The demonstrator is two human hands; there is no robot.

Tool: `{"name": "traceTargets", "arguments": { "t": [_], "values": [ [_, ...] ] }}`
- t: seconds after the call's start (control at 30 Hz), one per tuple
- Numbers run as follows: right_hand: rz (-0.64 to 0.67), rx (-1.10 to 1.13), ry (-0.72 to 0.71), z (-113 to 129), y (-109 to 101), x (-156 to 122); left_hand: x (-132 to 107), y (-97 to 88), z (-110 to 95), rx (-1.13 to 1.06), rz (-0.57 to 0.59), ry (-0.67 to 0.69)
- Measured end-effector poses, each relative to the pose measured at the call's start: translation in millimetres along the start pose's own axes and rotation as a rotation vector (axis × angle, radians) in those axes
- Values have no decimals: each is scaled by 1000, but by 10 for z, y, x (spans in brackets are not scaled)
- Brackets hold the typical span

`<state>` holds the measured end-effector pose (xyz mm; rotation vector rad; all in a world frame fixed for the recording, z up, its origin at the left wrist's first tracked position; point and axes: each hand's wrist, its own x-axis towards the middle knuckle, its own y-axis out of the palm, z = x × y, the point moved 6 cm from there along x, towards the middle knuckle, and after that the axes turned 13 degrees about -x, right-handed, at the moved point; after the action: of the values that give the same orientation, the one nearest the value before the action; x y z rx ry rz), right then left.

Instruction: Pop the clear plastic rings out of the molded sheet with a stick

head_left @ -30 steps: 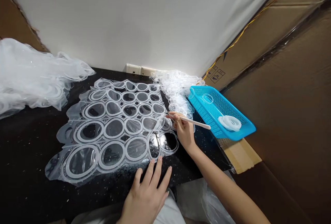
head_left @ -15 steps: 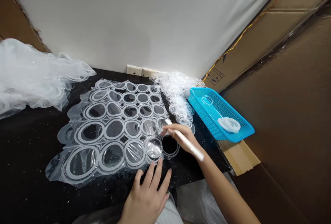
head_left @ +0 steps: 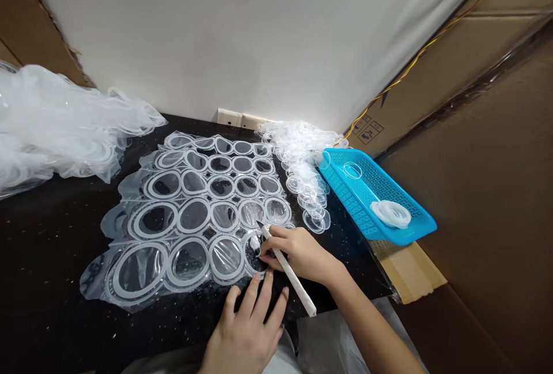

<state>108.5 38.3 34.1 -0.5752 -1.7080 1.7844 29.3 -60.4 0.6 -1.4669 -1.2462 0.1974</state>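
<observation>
A clear plastic sheet (head_left: 190, 216) with rows of frosted white rings lies flat on the black table. My left hand (head_left: 246, 322) rests palm down at its near edge, fingers spread, fingertips by a ring in the nearest row. My right hand (head_left: 298, 250) holds a slim white pen-shaped tool (head_left: 289, 275) with a dark pointed tip, slanted across the fingers. Its thumb and fingertips are pinched together over that same ring (head_left: 247, 253). A bright bit of film (head_left: 254, 244) shows there beside the fingertips; the fingers partly hide the ring.
A blue plastic basket (head_left: 367, 184) at the right holds white rings (head_left: 391, 214). Loose clear discs (head_left: 305, 175) are heaped left of it. A large pile of plastic sheets (head_left: 64, 126) lies at the far left. Cardboard (head_left: 484, 149) stands on the right, and sockets (head_left: 242, 119) line the wall.
My right hand has moved left and down to the ring by my left fingertips, turning the tool's tip up-left. The film inside that ring looks disturbed. My left hand stays put.
</observation>
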Motion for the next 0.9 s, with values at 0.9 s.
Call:
{"name": "traceTargets", "arguments": {
  "t": [0.9],
  "values": [
    [-615,-56,727,-1014,-256,-436,15,-26,-4,4,21,-6]
  ]
}}
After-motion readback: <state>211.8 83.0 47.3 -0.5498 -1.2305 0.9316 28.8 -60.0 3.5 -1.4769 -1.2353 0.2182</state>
